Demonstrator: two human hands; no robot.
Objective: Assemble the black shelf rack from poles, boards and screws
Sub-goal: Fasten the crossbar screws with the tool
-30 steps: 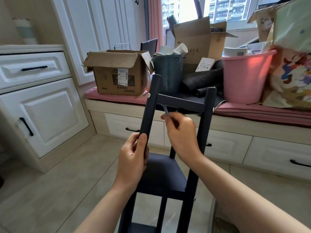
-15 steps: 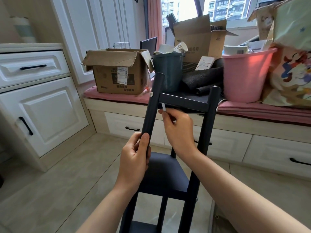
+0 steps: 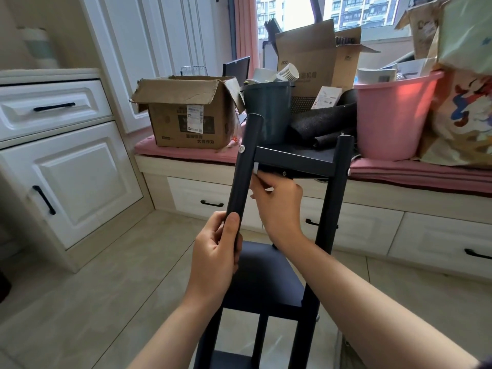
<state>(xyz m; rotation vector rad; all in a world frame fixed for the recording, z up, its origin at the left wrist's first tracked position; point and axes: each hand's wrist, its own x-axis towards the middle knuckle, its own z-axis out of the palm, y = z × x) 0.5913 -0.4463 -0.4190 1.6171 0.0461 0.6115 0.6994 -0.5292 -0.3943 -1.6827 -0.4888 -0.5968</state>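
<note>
The black shelf rack stands upright in front of me, with round poles and flat boards. My left hand grips the front left pole below its silver screw head. My right hand is under the top board, pinching a small silver hex key that points up beside the pole. The front right pole carries the other end of the top board. A middle board and a lower board show below my arms.
A window bench with a pink cushion runs behind the rack, bearing a cardboard box, a dark bin and a pink bucket. White cabinets stand at the left. Beige tile floor spreads around.
The rack's top has tilted to the right and nearer the bench. My right hand has moved left with the hex key, close up to the left pole under the top board.
</note>
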